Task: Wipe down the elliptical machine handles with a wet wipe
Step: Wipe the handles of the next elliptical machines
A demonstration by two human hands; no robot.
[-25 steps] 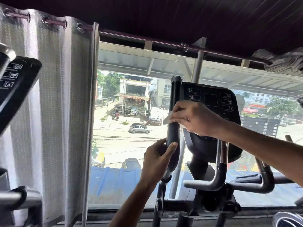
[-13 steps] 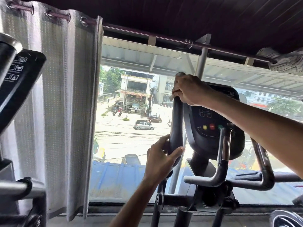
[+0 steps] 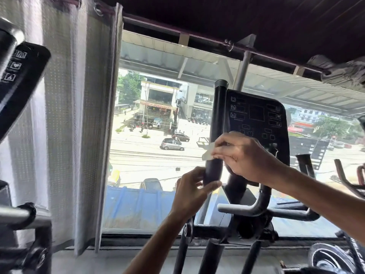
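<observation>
The elliptical's black left handle (image 3: 218,115) stands upright in front of the window, beside the black console (image 3: 256,117). My right hand (image 3: 243,157) wraps a white wet wipe (image 3: 207,153) round the middle of that handle; a corner of the wipe sticks out to the left of my fingers. Just below it, my left hand (image 3: 191,190) grips the lower part of the same handle, thumb across the front. The right handle (image 3: 305,165) shows partly, behind my right forearm.
A grey curtain (image 3: 79,115) hangs at the left of the window. Another machine's console (image 3: 21,80) and bar (image 3: 15,214) stand at the far left. Curved fixed grips (image 3: 256,206) jut out below the console. A window sill runs along the bottom.
My right hand with the wipe slid up to the handle's top, then came back down to its middle, just above my left hand. My left hand kept its grip low on the handle.
</observation>
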